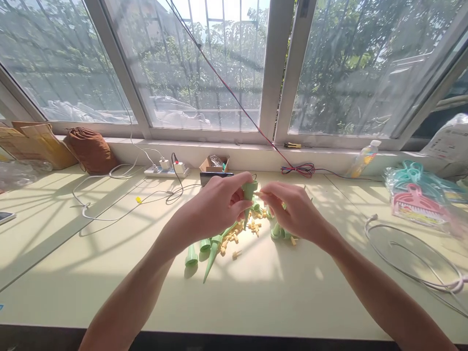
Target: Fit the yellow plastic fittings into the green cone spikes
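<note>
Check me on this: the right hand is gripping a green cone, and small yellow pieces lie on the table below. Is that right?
Not quite: the left hand is gripping the green cone, as the head view shows. Small yellow pieces do lie on the table below.

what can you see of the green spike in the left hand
The green spike looks like smooth plastic, with a wider collar at its upper end and a body tapering to a narrow tip. It points downward, collar up, apparently above the table. The left hand's grip hides part of it. The right hand is close beside it; contact is unclear.
</note>
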A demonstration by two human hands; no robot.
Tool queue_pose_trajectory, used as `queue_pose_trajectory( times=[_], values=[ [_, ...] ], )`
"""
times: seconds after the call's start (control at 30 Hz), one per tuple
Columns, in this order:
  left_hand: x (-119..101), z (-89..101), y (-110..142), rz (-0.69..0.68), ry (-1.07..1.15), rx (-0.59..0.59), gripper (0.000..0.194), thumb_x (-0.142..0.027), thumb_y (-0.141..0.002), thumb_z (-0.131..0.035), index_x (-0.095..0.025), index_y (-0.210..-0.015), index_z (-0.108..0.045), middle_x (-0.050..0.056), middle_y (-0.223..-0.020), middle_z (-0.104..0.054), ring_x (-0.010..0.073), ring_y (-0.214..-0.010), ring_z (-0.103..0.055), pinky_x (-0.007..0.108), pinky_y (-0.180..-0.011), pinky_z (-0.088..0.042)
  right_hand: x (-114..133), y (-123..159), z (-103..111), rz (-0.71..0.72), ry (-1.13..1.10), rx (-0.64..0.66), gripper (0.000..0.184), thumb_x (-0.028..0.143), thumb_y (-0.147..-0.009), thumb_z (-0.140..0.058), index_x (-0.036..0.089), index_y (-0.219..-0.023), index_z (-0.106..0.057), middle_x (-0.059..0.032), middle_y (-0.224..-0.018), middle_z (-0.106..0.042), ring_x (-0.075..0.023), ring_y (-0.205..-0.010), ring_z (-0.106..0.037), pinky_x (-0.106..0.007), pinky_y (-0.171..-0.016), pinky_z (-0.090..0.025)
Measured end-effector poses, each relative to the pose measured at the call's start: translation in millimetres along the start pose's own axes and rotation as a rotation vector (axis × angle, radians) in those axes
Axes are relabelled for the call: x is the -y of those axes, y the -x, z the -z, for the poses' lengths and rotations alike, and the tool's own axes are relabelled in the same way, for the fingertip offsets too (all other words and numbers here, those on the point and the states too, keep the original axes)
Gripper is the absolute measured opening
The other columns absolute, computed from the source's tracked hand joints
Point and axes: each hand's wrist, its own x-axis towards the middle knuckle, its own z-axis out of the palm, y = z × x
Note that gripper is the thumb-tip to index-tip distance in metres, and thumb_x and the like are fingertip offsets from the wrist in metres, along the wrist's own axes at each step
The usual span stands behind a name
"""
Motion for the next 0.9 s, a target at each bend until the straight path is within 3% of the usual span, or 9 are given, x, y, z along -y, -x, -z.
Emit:
queue_pose_trajectory(
  times=[0.27, 0.43, 0.6, 0.73, 0.9],
  values=[
    [0.4, 0.5, 1.2, 0.006, -0.03, -0.008, 0.005, -0.02, -0.088, -0.054, -0.021, -0.084, -0.052, -0.003, -0.065, -0.065, 0.0138, -0.062, -0.064, 0.026, -0.061, -0.051, 2.0, 0.1, 1.4, 0.017, 0.002, 0.033, 0.025, 0.021, -0.102, -0.041, 0.018, -0.083, -0.056, -0.0009, -0.072, -0.051, -0.0123, -0.06, -0.041, -0.025, -0.057, -0.03],
    [3.7, 3.7, -0.7, -0.019, 0.09, 0.014, 0.002, -0.021, -0.09, -0.053, -0.021, -0.092, -0.054, -0.003, -0.065, -0.066, 0.0125, -0.059, -0.064, 0.026, -0.062, -0.052, 3.0, -0.7, 1.6, 0.013, -0.02, -0.026, 0.021, 0.024, -0.102, -0.044, 0.019, -0.091, -0.061, -0.0036, -0.082, -0.06, -0.0126, -0.064, -0.048, -0.025, -0.059, -0.036],
    [2.3, 3.1, 0.8, -0.003, 0.104, 0.014, 0.002, -0.021, -0.09, -0.054, -0.021, -0.089, -0.053, -0.004, -0.063, -0.065, 0.0121, -0.059, -0.063, 0.026, -0.062, -0.052, 5.5, -1.0, 0.7, -0.011, -0.003, -0.042, 0.025, 0.025, -0.102, -0.044, 0.018, -0.084, -0.06, -0.0018, -0.072, -0.057, -0.0126, -0.062, -0.047, -0.025, -0.059, -0.036],
    [-0.2, 0.5, 1.7, 0.007, 0.047, 0.0, 0.002, -0.02, -0.09, -0.053, -0.022, -0.088, -0.053, -0.004, -0.062, -0.063, 0.0123, -0.059, -0.062, 0.026, -0.062, -0.051, 10.6, -1.7, 2.7, -0.145, -0.105, 0.006, 0.028, 0.028, -0.101, -0.046, 0.018, -0.078, -0.058, 0.0006, -0.063, -0.053, -0.012, -0.056, -0.047, -0.026, -0.057, -0.037],
    [1.1, -4.1, -0.5, -0.002, -0.036, -0.028, 0.008, -0.019, -0.088, -0.055, -0.022, -0.096, -0.056, -0.002, -0.069, -0.065, 0.0138, -0.064, -0.063, 0.027, -0.064, -0.052, 10.6, -4.6, 7.7, -0.414, -0.54, 0.16, 0.036, 0.043, -0.098, -0.051, 0.018, -0.073, -0.053, 0.0047, -0.052, -0.049, -0.0096, -0.044, -0.048, -0.024, -0.047, -0.037]
  ],
)
